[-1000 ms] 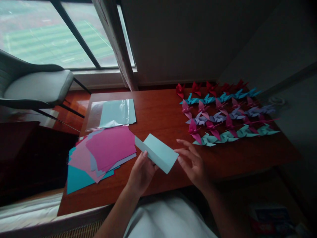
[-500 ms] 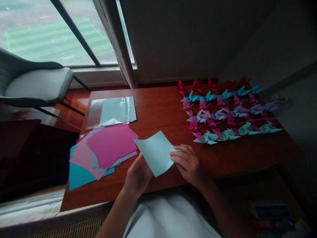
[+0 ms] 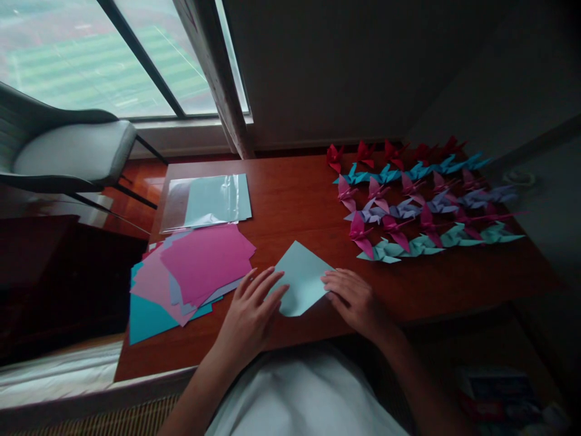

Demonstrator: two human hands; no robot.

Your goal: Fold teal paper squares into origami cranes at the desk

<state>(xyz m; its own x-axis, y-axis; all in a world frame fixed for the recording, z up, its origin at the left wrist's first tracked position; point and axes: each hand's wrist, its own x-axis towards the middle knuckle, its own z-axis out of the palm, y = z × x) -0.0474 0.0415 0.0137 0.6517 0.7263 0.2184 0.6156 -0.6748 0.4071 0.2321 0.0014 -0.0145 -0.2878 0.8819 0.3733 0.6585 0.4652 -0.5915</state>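
A pale mint square sheet of origami paper [image 3: 300,280] sits in front of me, turned so that one corner points away. My left hand [image 3: 254,303] lies over its left corner from above, fingers stretched and apart, the thumb reaching onto the paper. At the right corner my right hand [image 3: 351,300] grips the sheet between its fingers and thumb. The near corner looks slightly raised or curled. Beside my left hand lies a fanned pile of coloured paper [image 3: 206,263], with magenta on top and pink, lilac and blue below.
The brown wooden table [image 3: 290,194] bears rows of folded paper cranes [image 3: 393,227] at the right, in red, blue, pink, lilac, magenta and mint. A clear packet of mint paper [image 3: 215,200] lies at the back left. A chair [image 3: 72,148] stands by the window [image 3: 113,60].
My left hand has turned over from beneath the sheet to above its left corner. The sheet has come down flatter towards the table. My right hand still grips its right corner.
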